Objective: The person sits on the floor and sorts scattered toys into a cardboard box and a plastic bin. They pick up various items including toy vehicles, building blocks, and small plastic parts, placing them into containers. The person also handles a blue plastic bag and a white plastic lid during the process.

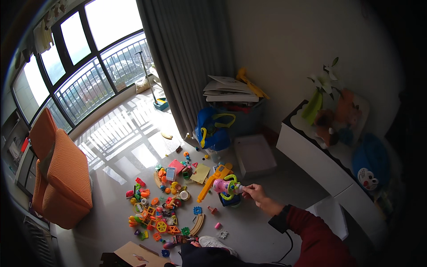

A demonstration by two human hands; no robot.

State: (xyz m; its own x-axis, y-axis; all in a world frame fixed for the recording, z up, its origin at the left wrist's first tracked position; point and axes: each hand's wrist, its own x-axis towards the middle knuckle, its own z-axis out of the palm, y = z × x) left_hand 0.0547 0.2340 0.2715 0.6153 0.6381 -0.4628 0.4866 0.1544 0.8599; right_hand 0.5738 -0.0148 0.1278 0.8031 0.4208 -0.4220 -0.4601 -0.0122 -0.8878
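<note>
My right hand pinches the pale tip of a pink sippy cup with lime-green handles. The cup is on its side, held above the floor. Just behind it lies a yellow toy excavator arm, and a dark blue toy base shows partly below it. Left of the cup, many small toys are scattered. Among them are a blue gear, a curved wooden track piece and a red peg-like toy. My left hand is out of view.
A cardboard box stands at the bottom edge, beside my white shoe. An orange padded chair is at left. A shallow pale box, a blue bag and a white cabinet stand beyond and to the right.
</note>
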